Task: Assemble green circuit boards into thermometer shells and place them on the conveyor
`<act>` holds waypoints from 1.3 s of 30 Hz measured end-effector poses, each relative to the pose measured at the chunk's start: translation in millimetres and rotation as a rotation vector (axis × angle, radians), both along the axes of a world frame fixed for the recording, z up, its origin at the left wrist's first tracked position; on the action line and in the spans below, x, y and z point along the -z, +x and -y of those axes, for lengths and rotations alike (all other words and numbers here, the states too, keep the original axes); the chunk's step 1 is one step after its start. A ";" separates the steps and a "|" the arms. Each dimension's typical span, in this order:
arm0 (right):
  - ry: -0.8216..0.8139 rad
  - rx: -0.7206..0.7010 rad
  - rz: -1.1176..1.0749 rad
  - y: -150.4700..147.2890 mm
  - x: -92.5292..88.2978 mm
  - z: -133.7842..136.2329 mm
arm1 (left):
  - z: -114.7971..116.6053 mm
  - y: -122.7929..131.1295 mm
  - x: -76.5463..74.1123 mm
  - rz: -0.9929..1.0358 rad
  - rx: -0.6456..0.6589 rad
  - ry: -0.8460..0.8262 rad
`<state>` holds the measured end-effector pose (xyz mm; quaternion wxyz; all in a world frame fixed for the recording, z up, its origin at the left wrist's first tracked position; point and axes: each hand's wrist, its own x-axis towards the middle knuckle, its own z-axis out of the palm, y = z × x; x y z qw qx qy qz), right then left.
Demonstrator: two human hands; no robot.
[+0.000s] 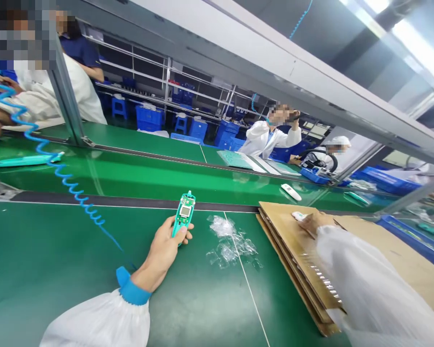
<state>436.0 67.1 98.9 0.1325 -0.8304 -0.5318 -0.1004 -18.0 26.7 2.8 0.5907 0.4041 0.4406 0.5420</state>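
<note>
My left hand [169,238] is closed around the lower part of a teal plastic device casing [175,230]. Its inside faces up and shows a green circuit board [187,204] with a small square display [184,211]. My right hand [314,223], partly blurred, is over the stacked cardboard [287,241]. A small white plastic casing [298,216] with a green mark sticks out at its fingertips; the rest of this piece is hidden by the hand. Just right of my left hand, crumpled clear plastic film pieces [231,241] lie on the green table [188,308].
Behind the table's dark edge runs a green belt [159,176] carrying a teal casing [27,160] and a white device [291,192]. A blue coiled hose [68,185] hangs at left. A blue tray [415,238] stands right. Co-workers [269,135] work beyond the metal frame [67,96].
</note>
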 end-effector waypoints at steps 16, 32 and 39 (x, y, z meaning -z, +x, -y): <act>0.094 -0.593 -1.781 -316.1 103.4 25.0 | 7.1 -5.7 2.2 -0.442 -0.036 0.212; 0.059 -0.649 -1.907 -306.9 108.8 35.2 | 19.7 -1.5 -10.9 -0.569 0.094 0.278; 0.207 -0.548 -2.053 -297.2 102.5 26.1 | 29.5 5.6 -7.0 -0.904 0.030 0.380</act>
